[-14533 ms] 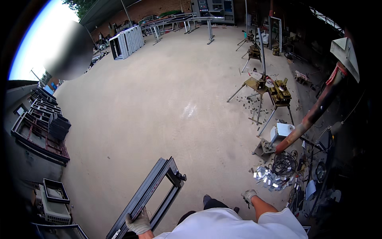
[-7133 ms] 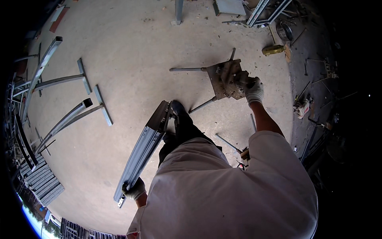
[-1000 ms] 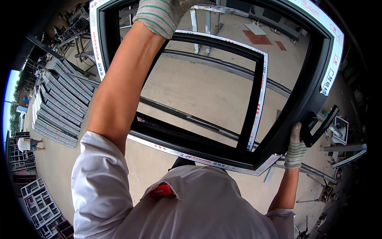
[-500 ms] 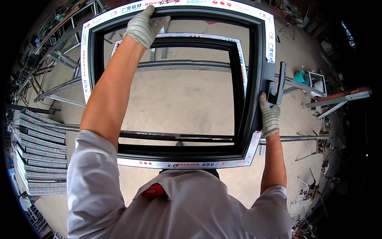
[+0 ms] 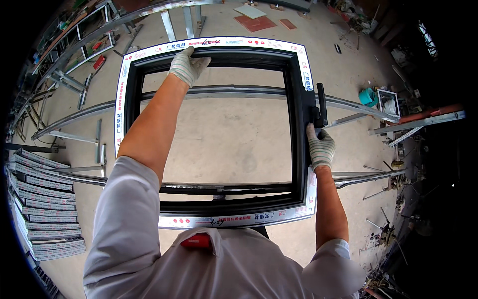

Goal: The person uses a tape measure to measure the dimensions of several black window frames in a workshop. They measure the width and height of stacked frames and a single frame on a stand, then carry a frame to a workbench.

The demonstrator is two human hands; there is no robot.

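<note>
A black window sash [image 5: 234,203] with white printed protective film round its edge lies over the metal rails in front of me. My left hand [image 5: 188,69], in a striped knit glove, is closed over its far bar, left of the middle. Lower down on the right side, my right hand [image 5: 321,148], gloved alike, grips the right bar just below a black window handle [image 5: 321,105]. The handle stands out from the frame. The sash covers nearly all of a second frame beneath it; whether the two touch I cannot tell.
Two long metal rails [image 5: 199,90] run left to right under the sash. Film-wrapped profiles [image 5: 50,202] are stacked at the left. A teal bucket [image 5: 368,97] stands at the right, near a metal bar [image 5: 423,122]. Reddish boards [image 5: 255,23] lie on the far floor.
Both hands have lowered the sash and shifted it left, so it now lines up over the second frame, which showed through its opening before. Both grips stay on the same bars.
</note>
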